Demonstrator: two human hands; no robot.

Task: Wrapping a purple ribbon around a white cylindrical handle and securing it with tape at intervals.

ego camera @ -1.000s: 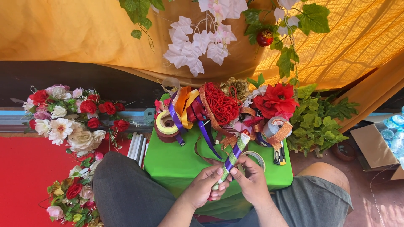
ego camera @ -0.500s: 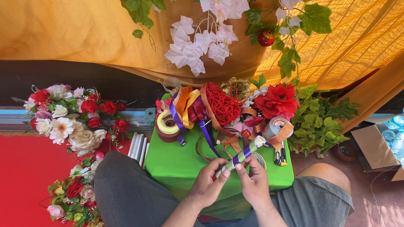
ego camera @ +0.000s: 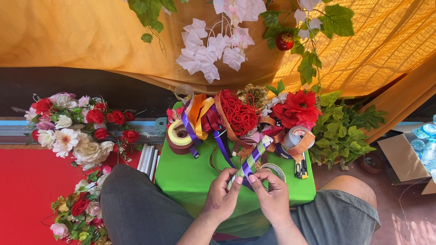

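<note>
left hand (ego camera: 221,196): pinching the lower end of the glittery green-and-purple ribbon strip (ego camera: 252,159) | strip: runs diagonally up-right from the fingers, over the green cloth-covered box (ego camera: 181,174) | right hand (ego camera: 271,195): gripping the same end, just beside the left.

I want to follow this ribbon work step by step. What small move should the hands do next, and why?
Probably draw the strips taut and pinch where they cross. The left hand and right hand hold the purple ribbon and green glitter ribbon together by the fingertips above the green cloth. The far ends still run loosely up into the ribbon pile.
</note>
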